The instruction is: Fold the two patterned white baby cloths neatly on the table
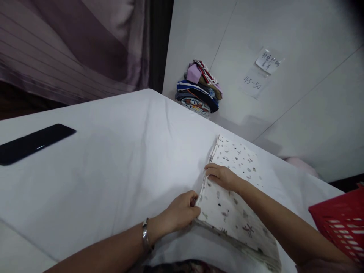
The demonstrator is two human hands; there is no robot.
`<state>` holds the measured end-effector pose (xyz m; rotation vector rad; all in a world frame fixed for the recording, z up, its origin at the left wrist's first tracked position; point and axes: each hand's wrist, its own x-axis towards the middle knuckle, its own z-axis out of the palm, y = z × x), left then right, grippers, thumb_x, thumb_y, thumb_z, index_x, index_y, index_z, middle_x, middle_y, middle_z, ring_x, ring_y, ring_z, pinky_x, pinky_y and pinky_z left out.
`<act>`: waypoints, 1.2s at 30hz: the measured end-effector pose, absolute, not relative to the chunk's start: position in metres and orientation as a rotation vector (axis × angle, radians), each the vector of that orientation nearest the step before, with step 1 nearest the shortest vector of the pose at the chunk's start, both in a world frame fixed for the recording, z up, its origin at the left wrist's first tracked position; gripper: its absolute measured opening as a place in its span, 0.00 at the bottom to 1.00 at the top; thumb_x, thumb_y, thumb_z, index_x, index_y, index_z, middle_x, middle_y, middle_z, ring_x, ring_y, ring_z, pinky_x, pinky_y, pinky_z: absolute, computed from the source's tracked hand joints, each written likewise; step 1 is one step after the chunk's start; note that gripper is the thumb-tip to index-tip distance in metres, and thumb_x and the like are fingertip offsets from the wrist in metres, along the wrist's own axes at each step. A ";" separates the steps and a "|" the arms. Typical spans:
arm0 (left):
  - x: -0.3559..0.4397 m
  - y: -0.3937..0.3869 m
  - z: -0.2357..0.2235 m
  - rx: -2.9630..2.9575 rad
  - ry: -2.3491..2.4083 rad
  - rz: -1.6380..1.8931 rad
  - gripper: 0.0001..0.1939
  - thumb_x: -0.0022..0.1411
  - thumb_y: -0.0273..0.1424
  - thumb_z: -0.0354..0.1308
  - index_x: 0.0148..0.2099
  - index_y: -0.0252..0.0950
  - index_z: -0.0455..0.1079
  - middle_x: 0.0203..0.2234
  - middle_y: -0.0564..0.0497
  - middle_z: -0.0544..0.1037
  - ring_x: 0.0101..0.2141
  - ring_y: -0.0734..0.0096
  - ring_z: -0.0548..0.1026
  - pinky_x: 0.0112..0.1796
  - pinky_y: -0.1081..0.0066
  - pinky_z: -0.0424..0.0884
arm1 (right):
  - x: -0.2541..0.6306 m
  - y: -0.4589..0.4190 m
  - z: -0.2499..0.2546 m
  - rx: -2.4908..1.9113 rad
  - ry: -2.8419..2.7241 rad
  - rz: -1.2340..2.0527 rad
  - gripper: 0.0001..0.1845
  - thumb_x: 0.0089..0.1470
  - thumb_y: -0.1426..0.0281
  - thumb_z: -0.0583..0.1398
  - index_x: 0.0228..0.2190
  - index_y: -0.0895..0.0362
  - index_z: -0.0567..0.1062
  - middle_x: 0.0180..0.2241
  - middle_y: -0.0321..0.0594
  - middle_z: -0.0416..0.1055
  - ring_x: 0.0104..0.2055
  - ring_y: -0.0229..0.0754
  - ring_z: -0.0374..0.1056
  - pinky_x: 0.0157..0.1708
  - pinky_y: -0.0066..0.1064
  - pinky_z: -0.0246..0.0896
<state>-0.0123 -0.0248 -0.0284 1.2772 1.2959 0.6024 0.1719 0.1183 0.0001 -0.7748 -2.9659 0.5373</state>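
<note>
A folded white cloth (227,212) with a small dark plant-like print lies on the white-covered table, its layers showing along the left and near edges. My left hand (182,210), a silver bracelet at its wrist, pinches the near left corner of the cloth between thumb and fingers. Farther up the same left edge, my right hand (223,176) rests over the cloth, its fingers curled around the edge. The right forearm crosses above the cloth and hides part of its print.
A black flat slab (36,144) lies on the white table cover (113,163) at left. Several folded clothes (199,89) are stacked beyond the far edge, near a wall with paper notes (253,83). A red plastic basket (341,220) stands at right. A purplish curtain (71,45) hangs at upper left.
</note>
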 end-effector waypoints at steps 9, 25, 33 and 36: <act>-0.011 -0.026 -0.026 1.328 1.324 0.607 0.15 0.48 0.28 0.50 0.41 0.35 0.66 0.25 0.54 0.71 0.26 0.71 0.66 0.25 0.75 0.57 | 0.185 0.111 0.005 -0.811 -2.952 0.439 0.10 0.58 0.72 0.48 0.36 0.55 0.69 0.54 0.48 0.60 0.38 0.40 0.69 0.34 0.30 0.64; -0.008 -0.035 -0.035 1.598 1.358 0.685 0.29 0.51 0.28 0.49 0.57 0.45 0.56 0.25 0.56 0.70 0.24 0.71 0.65 0.25 0.74 0.55 | 0.188 0.136 0.018 -0.892 -2.980 0.657 0.13 0.57 0.72 0.51 0.42 0.54 0.71 0.42 0.41 0.70 0.41 0.41 0.67 0.41 0.33 0.62; -0.008 -0.034 -0.027 1.604 1.388 0.621 0.22 0.50 0.27 0.48 0.50 0.41 0.62 0.23 0.55 0.68 0.23 0.73 0.64 0.24 0.75 0.54 | 0.173 0.149 0.015 -1.115 -2.923 0.664 0.12 0.51 0.74 0.56 0.39 0.56 0.72 0.39 0.41 0.71 0.37 0.41 0.67 0.38 0.32 0.62; -0.009 -0.034 -0.025 1.636 1.386 0.591 0.20 0.51 0.28 0.48 0.48 0.41 0.62 0.25 0.55 0.69 0.24 0.73 0.65 0.25 0.75 0.55 | 0.170 0.154 0.012 -1.132 -2.943 0.635 0.15 0.50 0.74 0.56 0.42 0.56 0.71 0.41 0.42 0.70 0.38 0.41 0.66 0.39 0.32 0.61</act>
